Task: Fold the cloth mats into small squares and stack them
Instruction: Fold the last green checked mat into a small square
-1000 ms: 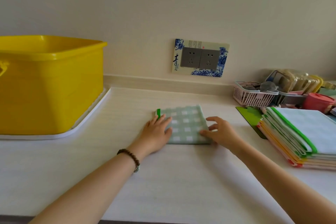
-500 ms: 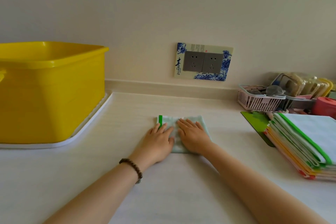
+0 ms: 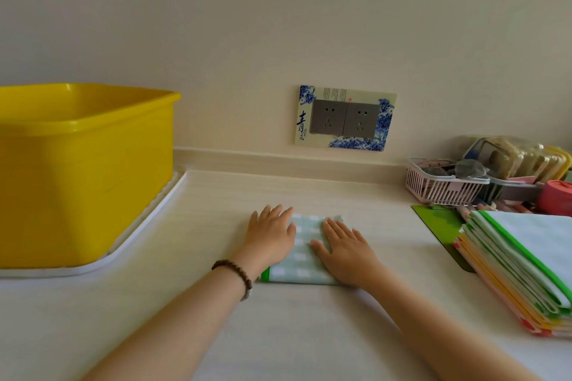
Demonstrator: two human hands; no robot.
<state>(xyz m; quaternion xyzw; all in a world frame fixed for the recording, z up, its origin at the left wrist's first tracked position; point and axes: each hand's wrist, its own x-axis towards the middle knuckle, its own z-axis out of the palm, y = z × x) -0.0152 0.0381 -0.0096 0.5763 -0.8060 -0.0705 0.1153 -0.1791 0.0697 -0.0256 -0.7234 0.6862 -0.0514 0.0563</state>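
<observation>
A small folded cloth mat point(image 3: 305, 257), pale green check with a bright green edge at its near left corner, lies on the white counter point(image 3: 309, 334) in front of me. My left hand point(image 3: 270, 237) presses flat on its left side, fingers straight. On the mat's right side my right hand point(image 3: 345, 246) lies flat too, fingers straight and spread. A stack of larger mats point(image 3: 523, 266) with green, yellow and red edges sits at the right edge of the counter.
A big yellow tub point(image 3: 83, 173) stands on a white tray point(image 3: 148, 226) at the left. At the back right are a pink basket point(image 3: 439, 184) of small items, a red lidded pot point(image 3: 555, 198) and a green board point(image 3: 439, 223). A wall socket point(image 3: 345, 117) is behind.
The mat was folded over from the right to half its width. Both hands now press flat on it, and the left hand has slid further up its left side.
</observation>
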